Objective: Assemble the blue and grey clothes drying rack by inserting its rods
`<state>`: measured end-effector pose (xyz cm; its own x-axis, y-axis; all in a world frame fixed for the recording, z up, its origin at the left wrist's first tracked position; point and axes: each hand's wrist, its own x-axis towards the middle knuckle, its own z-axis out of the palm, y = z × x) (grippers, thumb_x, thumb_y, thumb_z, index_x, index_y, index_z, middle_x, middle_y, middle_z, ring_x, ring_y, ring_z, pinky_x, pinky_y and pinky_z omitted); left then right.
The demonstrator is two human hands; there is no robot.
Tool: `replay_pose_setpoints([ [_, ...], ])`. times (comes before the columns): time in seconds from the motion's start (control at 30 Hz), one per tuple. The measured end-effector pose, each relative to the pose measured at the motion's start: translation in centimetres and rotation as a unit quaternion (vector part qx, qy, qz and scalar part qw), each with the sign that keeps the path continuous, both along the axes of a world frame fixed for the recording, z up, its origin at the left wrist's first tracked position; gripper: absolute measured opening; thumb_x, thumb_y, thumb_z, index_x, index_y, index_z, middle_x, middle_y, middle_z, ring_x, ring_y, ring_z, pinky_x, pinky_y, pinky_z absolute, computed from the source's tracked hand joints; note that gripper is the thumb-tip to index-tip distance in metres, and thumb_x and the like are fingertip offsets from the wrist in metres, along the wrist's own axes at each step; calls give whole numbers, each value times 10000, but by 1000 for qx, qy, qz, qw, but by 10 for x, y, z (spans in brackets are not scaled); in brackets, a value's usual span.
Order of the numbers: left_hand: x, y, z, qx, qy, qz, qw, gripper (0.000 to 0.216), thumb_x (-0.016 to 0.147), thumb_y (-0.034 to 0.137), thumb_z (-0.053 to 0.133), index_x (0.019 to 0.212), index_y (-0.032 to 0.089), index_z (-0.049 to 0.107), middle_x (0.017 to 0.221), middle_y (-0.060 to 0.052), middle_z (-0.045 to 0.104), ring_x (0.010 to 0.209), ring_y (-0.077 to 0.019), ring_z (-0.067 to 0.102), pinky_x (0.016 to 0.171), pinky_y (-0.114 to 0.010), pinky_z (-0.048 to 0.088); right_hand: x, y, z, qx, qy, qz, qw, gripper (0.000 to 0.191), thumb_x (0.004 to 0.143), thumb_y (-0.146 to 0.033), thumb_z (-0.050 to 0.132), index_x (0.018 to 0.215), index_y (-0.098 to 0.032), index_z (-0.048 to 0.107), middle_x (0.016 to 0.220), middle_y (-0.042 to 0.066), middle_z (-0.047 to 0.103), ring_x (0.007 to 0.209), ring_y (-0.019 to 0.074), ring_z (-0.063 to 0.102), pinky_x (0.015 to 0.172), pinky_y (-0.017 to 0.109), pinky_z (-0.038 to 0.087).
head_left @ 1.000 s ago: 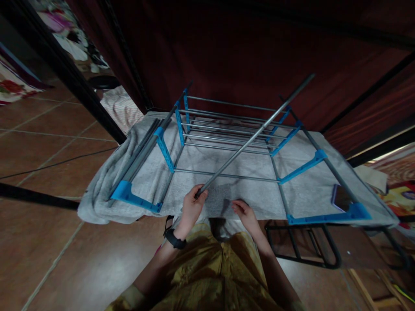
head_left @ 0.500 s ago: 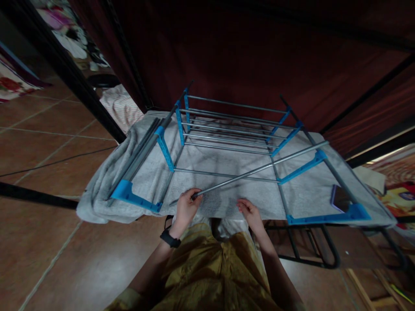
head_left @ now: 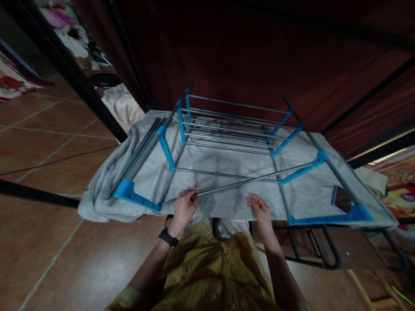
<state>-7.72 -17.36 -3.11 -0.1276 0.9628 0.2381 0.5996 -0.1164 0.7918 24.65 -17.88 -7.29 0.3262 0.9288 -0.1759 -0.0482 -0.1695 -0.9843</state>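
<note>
A loose metal rod (head_left: 240, 183) is gripped near its left end by my left hand (head_left: 185, 208), fingers wrapped round it. It slants up to the right across a partly built drying rack (head_left: 227, 174). Its far end is by a blue plastic bracket (head_left: 304, 168) on the right side; I cannot tell whether they touch. My right hand (head_left: 261, 211) is below the rod, apart from it, with loosely bent fingers and nothing in them. The rack has grey tubes, blue brackets and several crossbars at its back. Blue corner pieces (head_left: 136, 195) stand at the front left.
The rack rests on a grey blanket (head_left: 220, 207) over a bed. Several loose tubes (head_left: 139, 147) lie along the left side. A phone (head_left: 341, 199) lies at the right. A dark red curtain (head_left: 227, 52) hangs behind, and black frame posts (head_left: 74, 82) stand around.
The rod's right end has dropped and come left, from above the right side tube to beside the blue bracket. My right hand has moved a little to the right.
</note>
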Motion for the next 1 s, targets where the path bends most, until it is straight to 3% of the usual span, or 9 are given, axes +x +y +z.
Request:
replay_pose_setpoints([
  [0.13,-1,0,-3,-25,54,-27,998,193,831,265,605,963,230,742,940,-77,760,884,-263,671,868,-403,480,11,0,4,3,85,-55,995,426,683,-436,812,1028,-203,721,940,62,754,795,179,681,811,358,565],
  [0.37,-1,-2,-9,-40,147,-59,987,211,890,250,575,1031,233,731,992,-69,758,979,-267,670,925,-410,473,25,0,4,15,195,-71,978,371,669,-341,839,1001,-225,719,973,46,766,921,195,714,912,370,572],
  [0.63,0,-2,-9,-26,213,-107,971,208,899,208,572,1035,227,728,998,-77,758,985,-273,670,910,-430,460,29,0,-1,37,251,-77,964,162,714,-239,784,835,-231,676,852,-7,735,862,169,714,948,371,571],
  [0.8,-1,-1,-10,-18,225,-132,965,204,904,204,571,1040,217,722,1019,-73,755,970,-263,664,917,-430,451,34,0,-2,42,261,-81,961,191,703,-165,742,875,-240,703,1012,3,745,897,167,708,942,379,579],
  [1.0,-4,3,-9,-6,279,-152,948,236,942,204,522,1082,206,712,1010,-92,742,951,-261,649,895,-421,447,42,3,-6,24,281,-105,954,94,743,-219,714,834,-221,693,973,23,746,899,157,710,969,363,569],
])
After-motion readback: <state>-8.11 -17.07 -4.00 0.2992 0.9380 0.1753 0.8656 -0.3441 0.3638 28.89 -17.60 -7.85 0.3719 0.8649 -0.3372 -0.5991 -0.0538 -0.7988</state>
